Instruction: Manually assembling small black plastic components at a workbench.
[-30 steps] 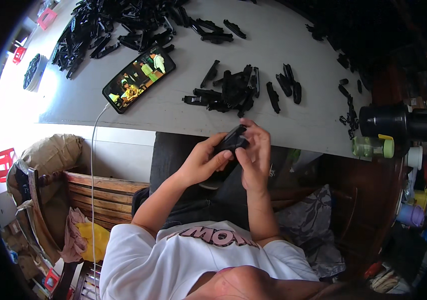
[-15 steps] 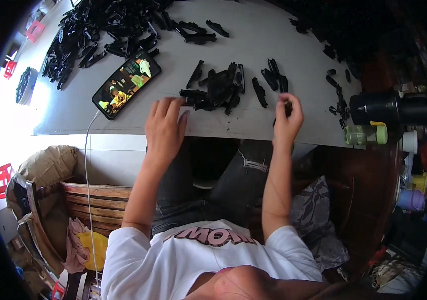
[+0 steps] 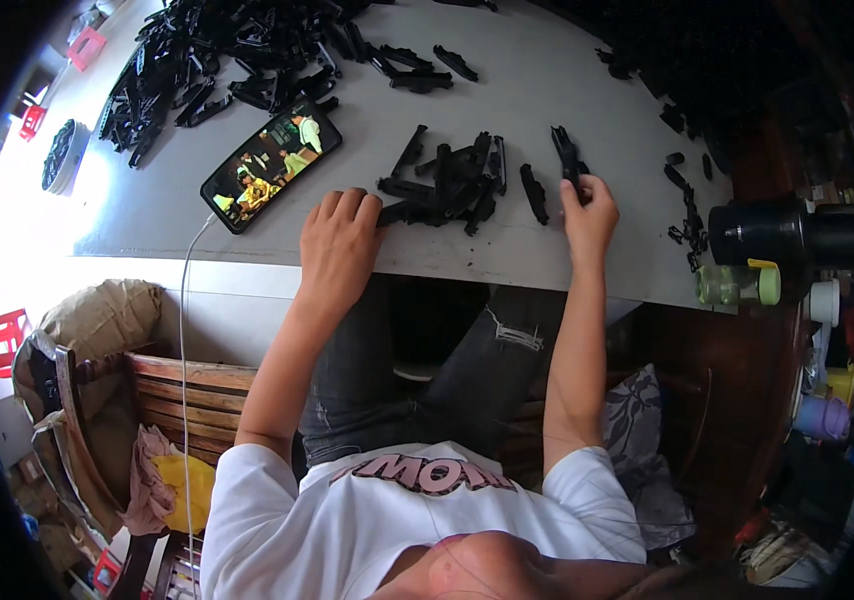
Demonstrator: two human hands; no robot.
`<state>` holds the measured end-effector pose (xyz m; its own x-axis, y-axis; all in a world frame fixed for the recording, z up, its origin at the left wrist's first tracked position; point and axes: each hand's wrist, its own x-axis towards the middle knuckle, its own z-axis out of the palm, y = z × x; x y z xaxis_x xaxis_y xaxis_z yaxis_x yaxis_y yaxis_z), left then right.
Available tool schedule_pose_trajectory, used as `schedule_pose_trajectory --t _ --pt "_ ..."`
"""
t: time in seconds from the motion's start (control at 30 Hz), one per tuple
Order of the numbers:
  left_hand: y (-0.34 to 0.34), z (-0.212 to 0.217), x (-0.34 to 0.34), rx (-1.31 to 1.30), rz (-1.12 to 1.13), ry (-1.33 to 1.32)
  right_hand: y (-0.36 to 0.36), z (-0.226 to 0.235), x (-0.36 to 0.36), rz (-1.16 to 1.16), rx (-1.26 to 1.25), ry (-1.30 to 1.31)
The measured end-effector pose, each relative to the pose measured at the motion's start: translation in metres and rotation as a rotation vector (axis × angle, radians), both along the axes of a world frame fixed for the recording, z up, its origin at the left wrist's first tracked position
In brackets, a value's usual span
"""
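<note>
My right hand (image 3: 590, 217) pinches a long, narrow black plastic part (image 3: 564, 150), which points away from me over the table. My left hand (image 3: 339, 245) rests at the table's near edge, knuckles up and fingers curled together. Its fingertips are hidden, and dark bits show at their edge, so what it holds cannot be made out. Close to its right lies a small heap of similar black plastic parts (image 3: 462, 178). One loose black part (image 3: 534, 194) sits between that heap and my right hand.
A phone (image 3: 272, 168) playing a video lies left on the table (image 3: 507, 80), its white cable (image 3: 185, 330) hanging over the edge. Behind it rises a large pile of black parts (image 3: 237, 50). At the right stand a black flask (image 3: 762, 232) and a green bottle (image 3: 737, 285).
My right hand has moved a little forward with the black part, now standing out beyond its fingers. My left hand's fingers have drawn in, its thumb no longer apart. The whole view has shifted slightly.
</note>
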<state>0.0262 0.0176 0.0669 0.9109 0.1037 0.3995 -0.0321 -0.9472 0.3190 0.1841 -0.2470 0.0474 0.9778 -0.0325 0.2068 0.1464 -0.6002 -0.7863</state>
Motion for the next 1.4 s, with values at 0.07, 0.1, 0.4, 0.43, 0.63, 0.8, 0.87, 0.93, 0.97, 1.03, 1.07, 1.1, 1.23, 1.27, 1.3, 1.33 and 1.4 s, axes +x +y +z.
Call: schedule_pose_trajectory --t 0.07,0.1,0.4,0.43,0.63,0.8,0.87,0.93,0.97,1.03,1.07,1.1,1.23,1.27,1.3,1.33,1.4 --pt "0.005 0.002 -0.005 -0.008 -0.007 0.023 0.003 0.015 -0.019 -0.01 0.276 0.135" --pt "0.007 0.007 -0.008 -0.091 -0.015 0.08 -0.002 0.016 -0.023 0.044 0.528 0.159" --pt "0.013 0.006 -0.038 -0.944 -0.097 0.224 0.014 0.027 -0.104 0.423 0.855 0.307" --pt "0.008 0.005 -0.042 -1.214 -0.157 0.284 0.018 0.028 -0.113 0.497 0.746 0.344" --pt "-0.032 0.021 -0.046 -1.045 -0.33 0.278 0.054 0.048 -0.132 0.78 0.45 0.229" --pt "-0.044 0.019 -0.048 -1.02 -0.337 0.241 0.054 0.047 -0.145 0.615 0.718 0.42" --pt "-0.044 0.019 -0.049 -1.001 -0.356 0.218 0.053 0.05 -0.145 0.68 0.364 0.111" --pt "-0.044 0.022 -0.051 -1.047 -0.344 0.349 0.055 0.052 -0.146 0.665 0.288 -0.044" --pt "-0.044 0.025 -0.051 -1.048 -0.346 0.35 0.057 0.053 -0.147 0.649 0.209 -0.198" --pt "-0.043 0.029 -0.05 -1.088 -0.389 0.413 0.066 0.058 -0.154 0.527 0.385 -0.027" --pt "-0.044 0.028 -0.05 -1.091 -0.398 0.416 0.067 0.06 -0.157 0.4 0.559 0.141" --pt "-0.044 0.025 -0.051 -1.031 -0.448 0.321 0.053 0.043 -0.153 0.521 0.668 0.372" --pt "-0.05 0.015 -0.055 -1.049 -0.461 0.256 0.055 0.025 -0.161 0.542 0.865 0.453" --pt "-0.052 0.012 -0.055 -1.05 -0.466 0.26 0.055 0.025 -0.161 0.536 0.865 0.451" --pt "-0.055 0.008 -0.053 -1.018 -0.465 0.196 0.056 0.024 -0.162 0.517 0.881 0.44" --pt "-0.057 0.006 -0.051 -0.987 -0.467 0.132 0.054 0.024 -0.161 0.497 0.895 0.426" --pt "-0.045 0.01 -0.04 -0.754 -0.494 0.218 0.052 0.023 -0.158 0.367 0.967 0.408"
